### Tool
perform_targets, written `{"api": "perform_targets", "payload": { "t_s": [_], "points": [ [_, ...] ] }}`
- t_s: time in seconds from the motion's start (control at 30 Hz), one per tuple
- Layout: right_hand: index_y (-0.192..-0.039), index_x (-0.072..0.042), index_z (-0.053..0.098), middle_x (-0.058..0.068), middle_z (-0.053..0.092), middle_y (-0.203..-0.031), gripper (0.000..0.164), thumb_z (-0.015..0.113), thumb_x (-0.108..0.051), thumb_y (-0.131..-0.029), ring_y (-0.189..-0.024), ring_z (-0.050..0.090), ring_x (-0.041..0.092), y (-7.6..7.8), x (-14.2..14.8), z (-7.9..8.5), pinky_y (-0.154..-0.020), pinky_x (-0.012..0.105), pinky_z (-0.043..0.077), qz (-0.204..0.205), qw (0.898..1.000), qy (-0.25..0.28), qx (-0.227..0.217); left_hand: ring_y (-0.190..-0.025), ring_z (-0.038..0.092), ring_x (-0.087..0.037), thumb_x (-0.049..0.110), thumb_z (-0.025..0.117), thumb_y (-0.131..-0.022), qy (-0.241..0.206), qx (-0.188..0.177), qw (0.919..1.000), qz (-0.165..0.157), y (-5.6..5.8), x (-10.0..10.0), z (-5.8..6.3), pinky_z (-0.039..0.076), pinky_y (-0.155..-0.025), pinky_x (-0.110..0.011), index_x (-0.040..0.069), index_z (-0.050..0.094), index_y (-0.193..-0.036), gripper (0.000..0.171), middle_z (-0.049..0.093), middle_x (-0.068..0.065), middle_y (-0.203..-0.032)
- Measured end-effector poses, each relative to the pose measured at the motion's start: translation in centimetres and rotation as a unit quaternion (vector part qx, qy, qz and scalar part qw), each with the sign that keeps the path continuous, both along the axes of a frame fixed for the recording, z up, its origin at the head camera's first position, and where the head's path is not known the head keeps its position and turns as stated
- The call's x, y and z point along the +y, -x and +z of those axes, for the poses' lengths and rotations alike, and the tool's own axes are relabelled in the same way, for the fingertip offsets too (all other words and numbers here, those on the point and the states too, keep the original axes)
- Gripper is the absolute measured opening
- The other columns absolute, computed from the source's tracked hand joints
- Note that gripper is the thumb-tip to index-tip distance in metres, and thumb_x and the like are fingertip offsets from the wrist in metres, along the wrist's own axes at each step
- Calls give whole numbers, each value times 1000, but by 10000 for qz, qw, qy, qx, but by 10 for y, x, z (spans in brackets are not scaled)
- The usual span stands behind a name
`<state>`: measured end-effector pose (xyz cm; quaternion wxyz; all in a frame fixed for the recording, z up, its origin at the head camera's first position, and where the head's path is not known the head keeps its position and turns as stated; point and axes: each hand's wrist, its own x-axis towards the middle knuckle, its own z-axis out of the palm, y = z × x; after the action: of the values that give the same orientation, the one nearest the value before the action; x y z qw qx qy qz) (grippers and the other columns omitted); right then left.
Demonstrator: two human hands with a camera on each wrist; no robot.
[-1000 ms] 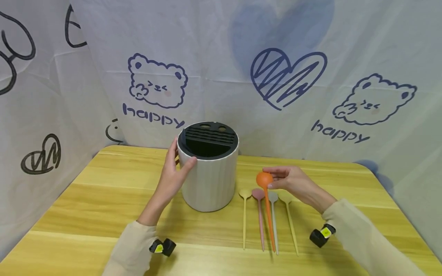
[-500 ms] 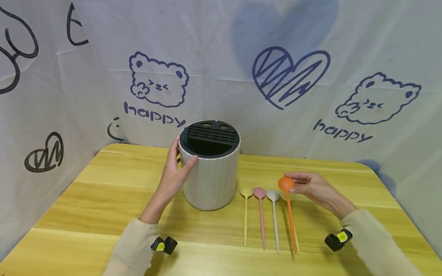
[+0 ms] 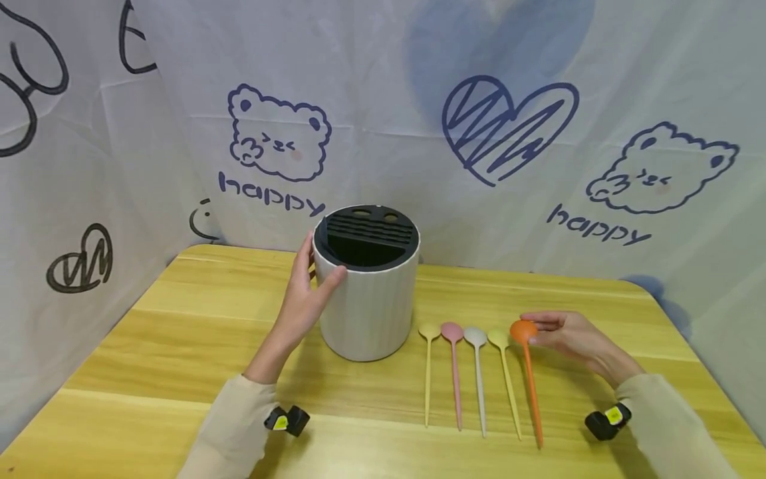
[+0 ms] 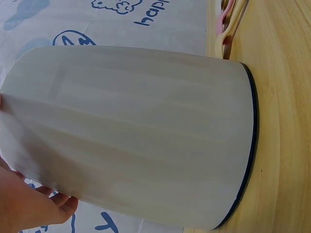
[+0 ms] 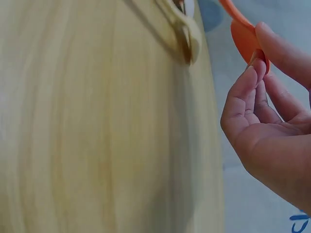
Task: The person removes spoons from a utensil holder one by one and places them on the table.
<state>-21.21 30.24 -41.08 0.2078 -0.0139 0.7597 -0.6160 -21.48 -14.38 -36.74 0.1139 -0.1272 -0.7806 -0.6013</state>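
My left hand (image 3: 303, 299) holds the near left side of a white ribbed canister (image 3: 370, 313), its thumb at the rim. A black lid (image 3: 371, 229) with a wide opening, ridges and two small holes tops the canister. Between thumb and fingers my right hand (image 3: 577, 339) pinches the bowl of an orange long-handled spoon (image 3: 530, 372). In the right wrist view the spoon's bowl (image 5: 245, 41) sits between thumb and fingertips, above the table. Left of it lie a pale yellow spoon (image 3: 428, 372), a pink spoon (image 3: 455, 372), a grey spoon (image 3: 479, 379) and a yellow-green spoon (image 3: 507, 379), side by side.
The wooden table (image 3: 149, 359) ends at a back edge just behind the canister. A white cloth (image 3: 383, 153) with printed bears and hearts hangs behind it and along both sides. Black wrist cameras are strapped on both sleeves.
My right hand has carried the orange spoon rightward, from above the pink and grey spoons past the yellow-green one to the row's right end. The left hand keeps its hold on the canister.
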Motion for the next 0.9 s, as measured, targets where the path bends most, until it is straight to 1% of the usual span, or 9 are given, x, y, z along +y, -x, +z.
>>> {"api": "perform_targets", "payload": {
  "t_s": [0.17,0.3,0.47,0.67,0.83,0.9],
  "points": [
    [-137,16,40,5,67,-111,65,71,1,-82,-96,63,11,3,6,-7,-82,24,52,-84,9999,-73,-61,-142,20,-30,36,55,-93,-15,19,10000,-6,1,0,-1,22,-113,-53,13,11,-156,80,13,-7,-159],
    [-138,16,38,8,67,-111,66,71,1,-83,-96,63,12,5,7,-12,-79,25,52,-121,9997,-128,-158,-142,20,-30,35,55,-93,-37,20,10000,-26,0,0,0,22,-113,-53,13,11,-156,79,14,-7,-159],
    [-139,16,36,11,65,-114,66,70,0,-84,-96,63,12,6,10,-17,-83,27,53,-131,9996,-152,-212,-142,20,-30,35,55,-93,-45,62,10000,-33,0,0,2,22,-113,-53,13,11,-156,80,14,-7,-159],
    [-137,19,35,13,65,-113,63,67,1,-86,-96,64,12,5,13,-23,-86,28,52,4,9998,-163,-99,-141,20,-30,34,56,-93,-61,16,10000,-40,0,1,1,21,-113,-53,13,11,-156,80,14,-8,-159],
    [-138,21,31,16,63,-116,64,66,0,-88,-97,63,11,6,12,-25,-84,29,53,86,9995,-302,31,-142,20,-29,35,55,-93,-46,-22,10000,-33,1,1,2,21,-113,-51,14,11,-156,79,13,-7,-159],
    [-137,22,31,17,63,-116,64,66,0,-88,-96,63,11,5,12,-26,-84,28,53,54,9994,-327,62,-142,19,-29,35,55,-94,-46,-28,10000,-36,1,1,2,21,-113,-51,14,11,-156,79,13,-6,-159]
  ]
}}
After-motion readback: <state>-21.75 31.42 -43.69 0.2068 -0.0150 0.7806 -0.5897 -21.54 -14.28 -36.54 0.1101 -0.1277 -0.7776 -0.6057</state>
